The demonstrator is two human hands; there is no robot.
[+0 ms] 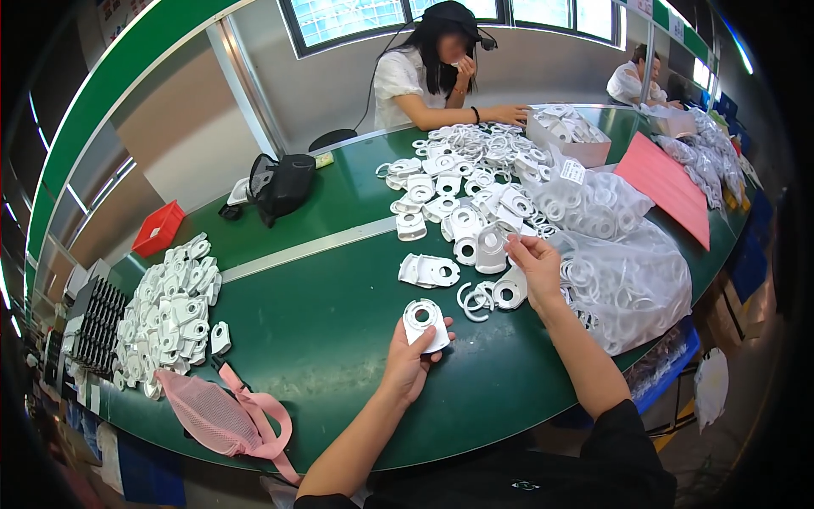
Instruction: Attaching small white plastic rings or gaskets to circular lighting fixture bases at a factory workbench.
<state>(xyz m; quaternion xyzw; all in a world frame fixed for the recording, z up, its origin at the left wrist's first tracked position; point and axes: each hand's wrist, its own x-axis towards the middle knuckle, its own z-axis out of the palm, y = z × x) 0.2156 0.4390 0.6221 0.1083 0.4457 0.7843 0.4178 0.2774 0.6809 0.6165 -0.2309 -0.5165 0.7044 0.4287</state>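
Observation:
My left hand [407, 360] holds a flat white plastic part [425, 323] with a round hole, raised a little above the green table [322, 322]. My right hand [536, 265] is lifted over the pile of white parts, thumb and fingers pinched on a thin white plastic ring [507, 251]. Just below that hand lie loose white rings [476, 297] and another white part [510, 293]. A pair of white parts [429, 271] lies between the two hands.
A heap of white parts [170, 314] lies at the left with a pink mesh bag [222, 416]. Clear bags of rings [623, 271] sit right. Farther off are a black bag [284, 182], a red bin [158, 228], a cardboard box [564, 136], a pink sheet [666, 182] and two seated people [428, 72].

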